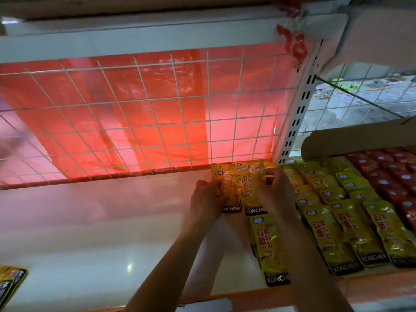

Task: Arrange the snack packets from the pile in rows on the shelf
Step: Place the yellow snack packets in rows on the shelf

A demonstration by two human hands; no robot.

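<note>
Both hands work at the back of the shelf point(108, 226), just before the wire grid point(135, 120). The grip of the left hand point(208, 197) and of the right hand point(273, 190) is clenched round one batch of yellow snack packets point(244, 188), beside the laid yellow rows point(337, 212). Red packets point(394, 176) lie further right. Judged roughly half done: the rows have yet to reach the shelf's left part, and spare packets point(11, 280) wait at lower left.

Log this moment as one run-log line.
phase: placing | left hand: grips yellow packets | right hand: grips same packets | where: shelf back, by wire grid
</note>
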